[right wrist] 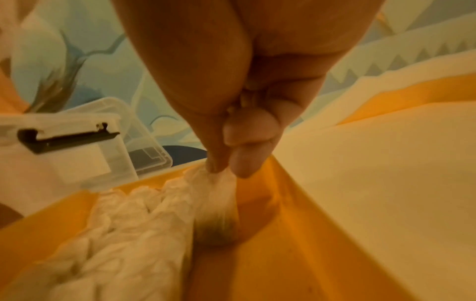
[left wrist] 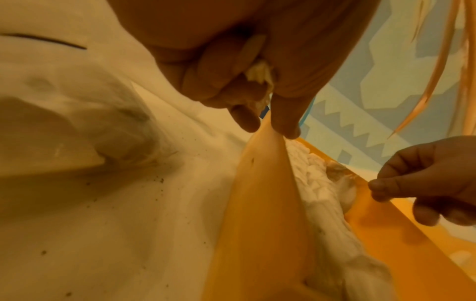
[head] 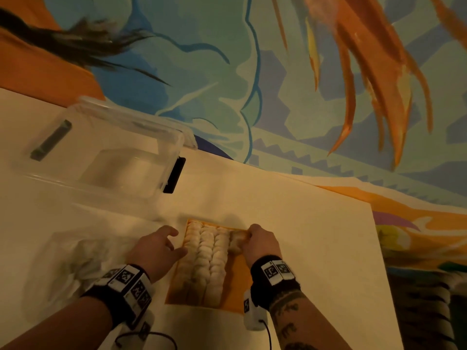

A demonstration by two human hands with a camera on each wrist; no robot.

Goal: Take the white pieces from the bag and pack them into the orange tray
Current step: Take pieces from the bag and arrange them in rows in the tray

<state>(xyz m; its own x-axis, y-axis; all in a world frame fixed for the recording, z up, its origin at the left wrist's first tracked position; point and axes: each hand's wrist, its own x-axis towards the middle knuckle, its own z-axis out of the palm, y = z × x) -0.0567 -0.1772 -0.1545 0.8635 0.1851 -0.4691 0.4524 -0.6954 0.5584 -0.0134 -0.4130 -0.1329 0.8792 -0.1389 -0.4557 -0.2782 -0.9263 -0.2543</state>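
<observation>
The orange tray (head: 233, 281) lies on the white sheet (head: 316, 236) near its front edge, with three rows of white pieces (head: 206, 258) packed against the tray's left wall, so that the bare strip along the right wall is what remains to fill. The right hand (head: 257, 242) pinches a piece (right wrist: 219, 187) between thumb and fingertips at the tray's far right corner, lowering it beside the third row; starting a row at a corner gives it two walls to sit against. The left hand (head: 156, 251) rests on the tray's left rim (left wrist: 260, 183), probably to steady it, and something pale (left wrist: 257, 71) shows inside its curled fingers, perhaps a spare piece held ready, though the blur leaves that unsure. The bag (head: 75, 256) lies crumpled on the sheet just left of the tray, within easy reach. A clear box (head: 106, 147) stands at the sheet's far left.
</observation>
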